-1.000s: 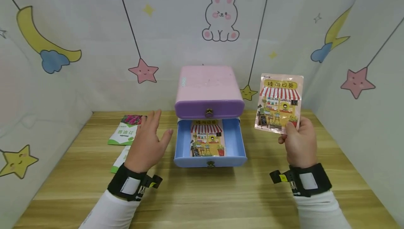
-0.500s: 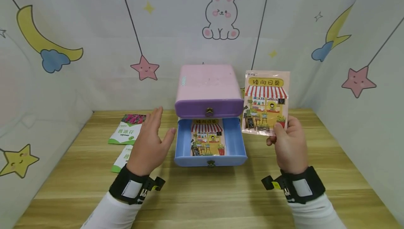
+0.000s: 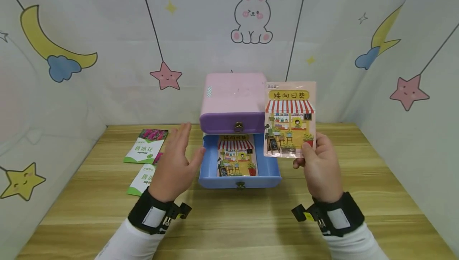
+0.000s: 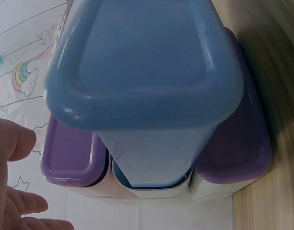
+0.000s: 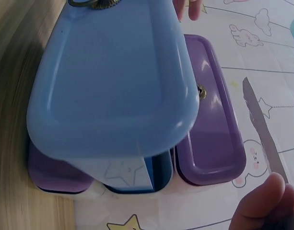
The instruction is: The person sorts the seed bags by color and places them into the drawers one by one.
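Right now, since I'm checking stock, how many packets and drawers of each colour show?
Pink packets: 2
Green-white packets: 2
Blue drawer: 1
Purple drawers: 2
Total: 7

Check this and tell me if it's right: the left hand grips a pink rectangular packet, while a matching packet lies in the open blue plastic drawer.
Wrong hand: the head view shows the right hand gripping the pink rectangular packet. The matching packet does lie in the open blue plastic drawer.

A white backdrop [image 3: 208, 33] printed with a rabbit [image 3: 252, 18], pink stars [image 3: 166, 77] and yellow moons [image 3: 37, 35] rises behind a wood-grain table [image 3: 233, 228].
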A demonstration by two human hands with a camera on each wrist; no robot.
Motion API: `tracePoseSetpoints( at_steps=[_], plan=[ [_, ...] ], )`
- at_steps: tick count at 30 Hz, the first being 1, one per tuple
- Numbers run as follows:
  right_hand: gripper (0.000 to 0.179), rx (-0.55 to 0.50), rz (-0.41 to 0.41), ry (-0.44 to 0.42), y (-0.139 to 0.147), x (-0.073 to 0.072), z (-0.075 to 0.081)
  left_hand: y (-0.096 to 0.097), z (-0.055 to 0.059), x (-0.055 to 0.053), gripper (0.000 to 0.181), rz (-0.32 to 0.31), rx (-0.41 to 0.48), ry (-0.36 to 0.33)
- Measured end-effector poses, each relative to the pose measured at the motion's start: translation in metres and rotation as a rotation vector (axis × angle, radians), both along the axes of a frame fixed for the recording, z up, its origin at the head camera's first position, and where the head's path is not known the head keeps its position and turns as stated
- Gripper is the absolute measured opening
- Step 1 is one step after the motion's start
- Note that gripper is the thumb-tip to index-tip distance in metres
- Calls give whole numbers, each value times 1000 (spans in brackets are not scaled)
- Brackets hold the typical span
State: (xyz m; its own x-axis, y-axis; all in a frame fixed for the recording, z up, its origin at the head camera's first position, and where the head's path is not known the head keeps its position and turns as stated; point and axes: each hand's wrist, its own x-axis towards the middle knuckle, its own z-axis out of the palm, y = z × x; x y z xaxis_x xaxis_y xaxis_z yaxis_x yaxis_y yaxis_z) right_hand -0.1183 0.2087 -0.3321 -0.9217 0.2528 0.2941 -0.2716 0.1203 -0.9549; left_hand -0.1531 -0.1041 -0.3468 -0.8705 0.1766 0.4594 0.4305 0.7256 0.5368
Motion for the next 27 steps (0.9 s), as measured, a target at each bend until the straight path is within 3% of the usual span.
tracePoseSetpoints(
  at_steps=[8, 18, 27],
  plan=[
    [28, 9, 85, -28, -10, 4, 0, 6, 3, 6, 70, -49, 34, 11],
    [30, -27, 165, -46, -20, 8, 0, 18, 12, 11, 68, -139, 74, 93],
    [31, -5, 194, -83, -26, 10, -3, 26, 11, 15, 69, -150, 64, 57]
  ],
)
